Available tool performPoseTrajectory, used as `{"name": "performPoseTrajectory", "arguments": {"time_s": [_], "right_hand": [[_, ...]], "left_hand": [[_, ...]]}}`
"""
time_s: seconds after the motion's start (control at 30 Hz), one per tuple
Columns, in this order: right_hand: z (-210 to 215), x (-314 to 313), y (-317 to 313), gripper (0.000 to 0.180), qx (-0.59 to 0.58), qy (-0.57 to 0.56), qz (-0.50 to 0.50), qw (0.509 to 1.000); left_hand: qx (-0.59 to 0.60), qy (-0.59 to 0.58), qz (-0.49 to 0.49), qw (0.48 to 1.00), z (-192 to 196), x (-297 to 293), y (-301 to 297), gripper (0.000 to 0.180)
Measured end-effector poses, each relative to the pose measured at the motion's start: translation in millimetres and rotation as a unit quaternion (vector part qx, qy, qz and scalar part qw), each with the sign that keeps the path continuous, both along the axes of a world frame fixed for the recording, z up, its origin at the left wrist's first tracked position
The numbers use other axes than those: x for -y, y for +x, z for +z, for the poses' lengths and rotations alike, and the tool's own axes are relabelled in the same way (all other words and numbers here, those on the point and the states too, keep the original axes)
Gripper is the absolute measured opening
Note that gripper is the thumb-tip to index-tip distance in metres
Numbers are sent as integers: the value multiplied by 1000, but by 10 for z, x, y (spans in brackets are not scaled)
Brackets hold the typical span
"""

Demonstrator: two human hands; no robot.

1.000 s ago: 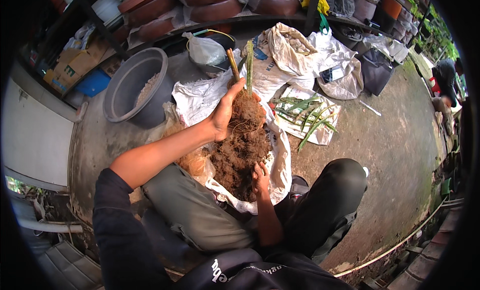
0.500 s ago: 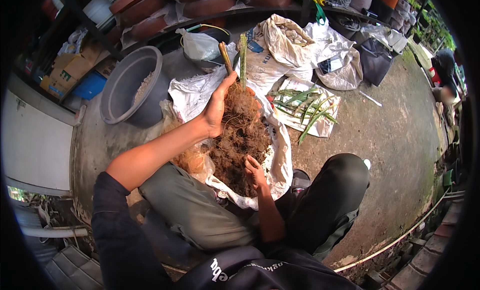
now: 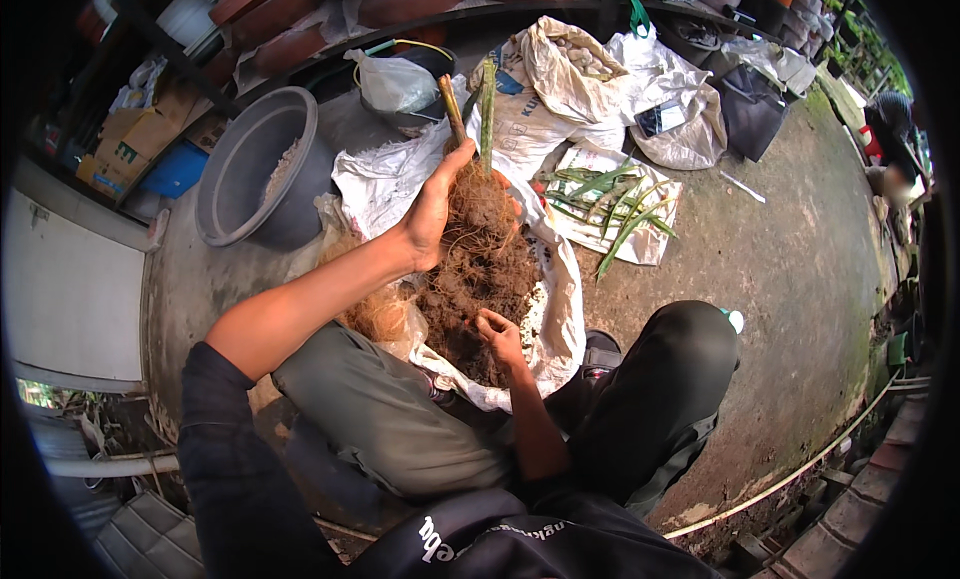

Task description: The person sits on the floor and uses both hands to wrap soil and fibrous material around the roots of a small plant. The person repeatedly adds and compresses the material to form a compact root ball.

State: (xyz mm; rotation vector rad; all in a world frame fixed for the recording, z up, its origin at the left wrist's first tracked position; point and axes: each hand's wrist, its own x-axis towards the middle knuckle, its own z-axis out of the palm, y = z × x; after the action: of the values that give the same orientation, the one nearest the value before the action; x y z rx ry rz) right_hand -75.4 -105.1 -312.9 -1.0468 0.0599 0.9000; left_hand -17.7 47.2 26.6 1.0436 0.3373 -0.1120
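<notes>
My left hand [image 3: 432,207] is closed around the upper part of a plant's root ball [image 3: 480,207], with two cut stems [image 3: 487,114] standing up above the fingers. Brown fibrous roots and clumped dark soil [image 3: 470,279] hang and spread below it, over an open white sack [image 3: 568,309]. Lower down, my right hand [image 3: 502,339] has its fingers pinched together against the soil and root strands. What lies between those fingertips is too small to make out. Loose pale fibre [image 3: 380,317] lies beside my left knee.
A large grey tub [image 3: 258,169] stands at the left. Cut green leaves [image 3: 620,204] lie on a flattened sack to the right. Behind are a filled sack [image 3: 570,59], a phone [image 3: 659,118] on another sack, and a basin holding a plastic bag [image 3: 398,82].
My right hand has moved slightly left, and its fingers are now pinched together. My left hand still holds the root ball in nearly the same place.
</notes>
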Motion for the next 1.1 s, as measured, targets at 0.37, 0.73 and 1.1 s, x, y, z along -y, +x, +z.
{"name": "performPoseTrajectory", "arguments": {"time_s": [0.37,0.73,1.1], "right_hand": [[115,-156,-31,26,132,-16,-13,991],[56,-133,-44,19,232,-38,-6,972],[-116,-130,-39,47,-76,-15,-49,996]], "left_hand": [[-8,17,-18,1000,-42,10,8,58],[-15,14,-15,1000,-39,23,19,56],[-6,25,-20,999,-44,-20,-3,55]]}}
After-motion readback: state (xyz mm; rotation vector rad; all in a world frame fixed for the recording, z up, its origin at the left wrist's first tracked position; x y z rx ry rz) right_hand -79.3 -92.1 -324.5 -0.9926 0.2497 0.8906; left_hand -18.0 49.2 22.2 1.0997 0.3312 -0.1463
